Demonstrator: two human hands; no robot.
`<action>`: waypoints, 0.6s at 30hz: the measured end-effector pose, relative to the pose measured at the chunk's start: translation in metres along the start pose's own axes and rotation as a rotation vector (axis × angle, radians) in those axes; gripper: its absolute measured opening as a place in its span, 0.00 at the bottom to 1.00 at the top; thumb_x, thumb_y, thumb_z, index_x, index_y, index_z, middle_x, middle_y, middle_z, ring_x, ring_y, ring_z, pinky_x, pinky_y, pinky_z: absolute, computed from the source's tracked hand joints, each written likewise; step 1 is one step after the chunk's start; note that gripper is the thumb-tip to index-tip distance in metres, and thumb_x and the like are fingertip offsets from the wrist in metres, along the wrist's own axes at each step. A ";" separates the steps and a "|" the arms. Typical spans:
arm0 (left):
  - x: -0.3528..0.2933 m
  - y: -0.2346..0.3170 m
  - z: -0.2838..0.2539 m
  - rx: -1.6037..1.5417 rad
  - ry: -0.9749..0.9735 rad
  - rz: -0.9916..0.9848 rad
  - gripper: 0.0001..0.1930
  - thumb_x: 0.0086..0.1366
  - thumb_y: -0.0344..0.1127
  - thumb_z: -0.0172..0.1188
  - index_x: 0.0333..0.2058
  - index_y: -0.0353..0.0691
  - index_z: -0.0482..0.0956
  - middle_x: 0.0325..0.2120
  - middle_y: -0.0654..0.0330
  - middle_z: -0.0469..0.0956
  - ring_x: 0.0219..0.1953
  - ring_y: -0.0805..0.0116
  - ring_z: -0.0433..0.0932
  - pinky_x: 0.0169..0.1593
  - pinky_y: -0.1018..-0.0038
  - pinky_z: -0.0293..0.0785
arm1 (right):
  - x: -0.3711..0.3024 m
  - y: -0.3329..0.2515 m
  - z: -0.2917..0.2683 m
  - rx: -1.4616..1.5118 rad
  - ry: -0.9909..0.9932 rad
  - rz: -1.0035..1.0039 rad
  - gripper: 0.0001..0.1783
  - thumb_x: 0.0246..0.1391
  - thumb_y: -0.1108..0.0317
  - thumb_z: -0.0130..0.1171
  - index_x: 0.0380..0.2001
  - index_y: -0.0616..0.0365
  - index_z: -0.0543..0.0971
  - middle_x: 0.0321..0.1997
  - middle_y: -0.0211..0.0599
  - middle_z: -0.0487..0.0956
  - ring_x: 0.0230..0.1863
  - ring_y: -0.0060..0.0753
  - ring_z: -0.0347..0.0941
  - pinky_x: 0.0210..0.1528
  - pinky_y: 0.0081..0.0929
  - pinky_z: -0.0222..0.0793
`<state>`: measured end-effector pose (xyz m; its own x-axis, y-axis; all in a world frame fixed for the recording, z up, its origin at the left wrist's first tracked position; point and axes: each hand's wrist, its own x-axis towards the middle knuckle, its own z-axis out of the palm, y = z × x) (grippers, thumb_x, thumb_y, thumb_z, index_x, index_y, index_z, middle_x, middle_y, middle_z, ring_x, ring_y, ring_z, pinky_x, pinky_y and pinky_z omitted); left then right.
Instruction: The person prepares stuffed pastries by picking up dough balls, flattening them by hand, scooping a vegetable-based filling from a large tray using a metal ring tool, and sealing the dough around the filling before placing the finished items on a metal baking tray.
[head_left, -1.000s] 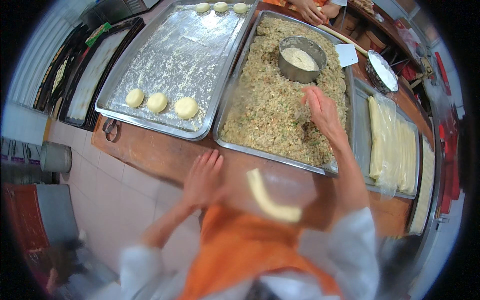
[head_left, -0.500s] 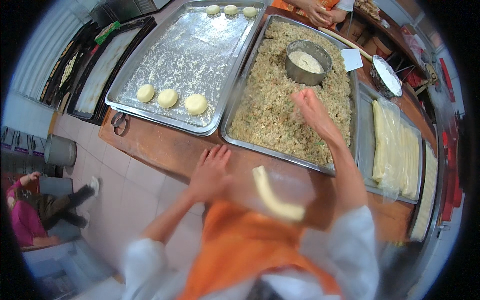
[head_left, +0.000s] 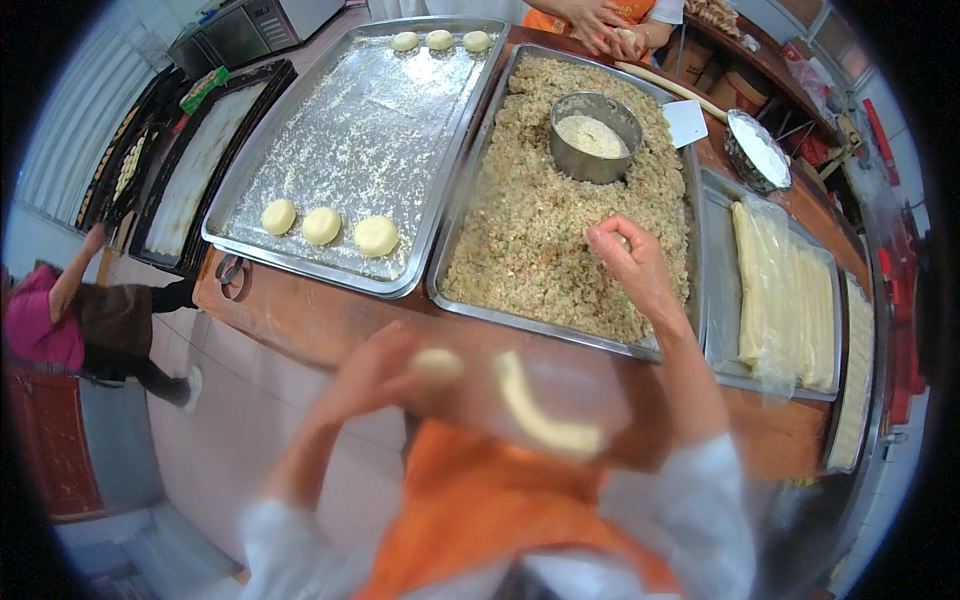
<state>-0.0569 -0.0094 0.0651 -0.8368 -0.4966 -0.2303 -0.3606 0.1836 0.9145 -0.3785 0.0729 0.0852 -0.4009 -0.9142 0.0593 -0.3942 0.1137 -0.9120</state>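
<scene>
My left hand (head_left: 375, 370), blurred by motion, is over the front edge of the wooden table with its fingers curled round the side of a small pale round of dough (head_left: 437, 367). My right hand (head_left: 632, 262) is closed over the crumbly tan filling (head_left: 520, 200) in a large metal tray, its fingers round a bit of filling, mostly hidden. Between my forearms a curved strip of pale dough (head_left: 535, 410) lies on the tabletop. A round metal tin (head_left: 595, 160) with pale crumbs inside sits in the filling.
Left of the filling, a floured metal tray (head_left: 330, 150) holds several dough rounds (head_left: 376, 236). To the right, plastic partly covers long dough strips (head_left: 765, 300) on a tray. Beyond stand a bowl of white powder (head_left: 757, 150) and a co-worker's hands (head_left: 600, 25). Another person (head_left: 90, 310) is at far left.
My left hand has lifted from lying flat on the table and drawn back, with the dough round now showing at its fingers. My right hand stays closed over the filling, turned slightly.
</scene>
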 end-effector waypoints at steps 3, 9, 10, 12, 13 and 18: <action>0.027 0.023 0.014 -0.928 -0.055 0.060 0.17 0.56 0.37 0.56 0.43 0.39 0.68 0.42 0.53 0.70 0.44 0.61 0.71 0.48 0.67 0.68 | 0.005 0.011 0.002 0.006 0.029 -0.007 0.12 0.55 0.61 0.49 0.28 0.58 0.73 0.21 0.23 0.69 0.24 0.17 0.62 0.28 0.19 0.59; 0.103 0.021 0.047 -1.432 0.065 0.056 0.24 0.61 0.41 0.50 0.53 0.41 0.58 0.48 0.49 0.66 0.51 0.55 0.67 0.54 0.62 0.66 | 0.004 -0.001 0.021 0.801 -0.142 0.327 0.18 0.57 0.63 0.46 0.50 0.57 0.66 0.31 0.30 0.67 0.33 0.22 0.66 0.32 0.18 0.62; 0.113 0.024 0.051 -1.400 0.114 0.040 0.25 0.62 0.42 0.49 0.55 0.41 0.55 0.48 0.49 0.66 0.51 0.54 0.66 0.54 0.61 0.65 | 0.001 0.001 0.022 0.816 -0.157 0.314 0.20 0.57 0.64 0.46 0.51 0.58 0.64 0.33 0.31 0.67 0.36 0.24 0.66 0.36 0.19 0.62; 0.124 0.027 0.056 -1.445 0.100 0.005 0.24 0.63 0.43 0.46 0.55 0.42 0.55 0.49 0.50 0.66 0.50 0.55 0.67 0.54 0.62 0.64 | -0.008 0.007 0.021 0.847 -0.178 0.293 0.23 0.56 0.65 0.47 0.55 0.58 0.62 0.39 0.35 0.68 0.42 0.27 0.67 0.44 0.22 0.64; 0.127 0.029 0.058 -1.468 0.089 -0.016 0.24 0.64 0.44 0.45 0.56 0.43 0.54 0.49 0.50 0.66 0.50 0.56 0.68 0.55 0.62 0.64 | -0.013 0.010 0.022 0.667 -0.129 0.197 0.22 0.55 0.67 0.48 0.53 0.58 0.63 0.39 0.36 0.70 0.43 0.29 0.68 0.45 0.23 0.65; 0.143 0.031 0.072 -1.447 0.111 0.113 0.20 0.67 0.41 0.38 0.56 0.43 0.57 0.52 0.60 0.64 0.54 0.69 0.61 0.58 0.71 0.54 | -0.033 0.004 0.041 0.037 0.043 -0.160 0.21 0.50 0.75 0.52 0.49 0.59 0.67 0.45 0.43 0.73 0.44 0.32 0.71 0.47 0.26 0.66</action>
<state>-0.2174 -0.0137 0.0370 -0.7724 -0.6117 -0.1709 0.4819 -0.7397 0.4696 -0.3329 0.0879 0.0630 -0.3707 -0.9019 0.2220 -0.4253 -0.0477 -0.9038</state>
